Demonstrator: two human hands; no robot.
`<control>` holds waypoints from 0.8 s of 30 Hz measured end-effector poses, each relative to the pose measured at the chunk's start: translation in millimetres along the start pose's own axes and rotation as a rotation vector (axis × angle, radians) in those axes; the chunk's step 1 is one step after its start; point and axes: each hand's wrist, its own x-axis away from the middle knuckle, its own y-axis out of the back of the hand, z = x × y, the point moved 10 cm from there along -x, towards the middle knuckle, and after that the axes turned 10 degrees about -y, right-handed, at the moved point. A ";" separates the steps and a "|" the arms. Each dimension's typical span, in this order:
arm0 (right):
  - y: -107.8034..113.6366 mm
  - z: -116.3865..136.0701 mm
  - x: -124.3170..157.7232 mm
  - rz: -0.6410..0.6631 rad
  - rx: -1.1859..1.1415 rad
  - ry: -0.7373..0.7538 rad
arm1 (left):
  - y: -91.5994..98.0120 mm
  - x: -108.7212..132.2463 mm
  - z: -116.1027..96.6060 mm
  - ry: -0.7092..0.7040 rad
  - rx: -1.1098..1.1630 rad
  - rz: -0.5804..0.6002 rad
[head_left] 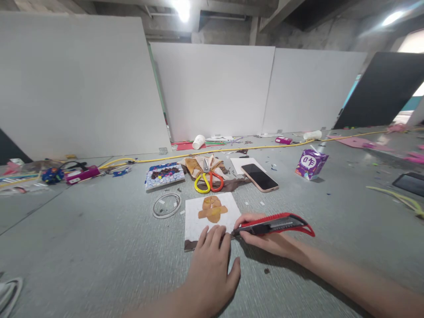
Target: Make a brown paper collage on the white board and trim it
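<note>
A white square card (194, 216) lies flat on the grey surface, with brown-orange cutout shapes (213, 209) on it and a dark brown strip (190, 244) along its near edge. My left hand (213, 265) rests on the card's near edge, fingers stretched out flat and thumb apart. In my right hand (261, 236) is a red utility knife (276, 224). Its tip points left, at the card's lower right corner by my left fingers. Whether the blade touches the card is hidden.
Scissors (208, 179) with yellow and red handles lie on brown scraps beyond the card. Nearby are a phone (260, 177), a purple drink carton (311, 164), a patterned block (164, 176) and a tape ring (167, 206). A yellow cable (212, 152) crosses behind, before white panels (215, 88).
</note>
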 end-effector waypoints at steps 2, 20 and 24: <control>-0.7 -0.8 -0.6 -0.004 0.032 0.026 | 1.0 0.0 -0.7 -0.007 -0.002 -0.012; 4.6 -33.9 -8.2 -0.079 -0.183 -0.124 | 2.5 0.6 -1.2 -0.009 -0.007 -0.024; 14.9 -54.7 -10.7 -0.176 -0.508 -0.272 | 4.7 -1.5 -4.5 -0.036 -0.013 -0.006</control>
